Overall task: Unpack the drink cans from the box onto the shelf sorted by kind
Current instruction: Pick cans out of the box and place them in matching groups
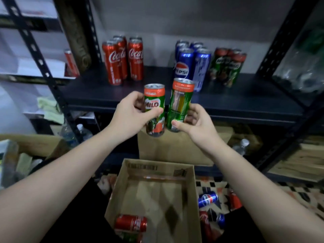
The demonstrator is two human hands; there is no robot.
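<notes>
While the left hand [130, 112] grips one Milo can [154, 109], right hand [196, 124] grips another Milo can [180, 104], above the box [191, 190].

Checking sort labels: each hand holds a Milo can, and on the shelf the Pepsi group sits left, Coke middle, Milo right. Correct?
Not quite. The head view shows the Coke cans left and the Pepsi cans in the middle; the Milo group is right. The left hand and right hand each hold a Milo can.

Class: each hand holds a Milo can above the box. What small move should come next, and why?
Probably carry both cans right to the Milo group. The left hand and right hand each have a Milo can in their grip, and the shelf groups kinds apart.
</notes>
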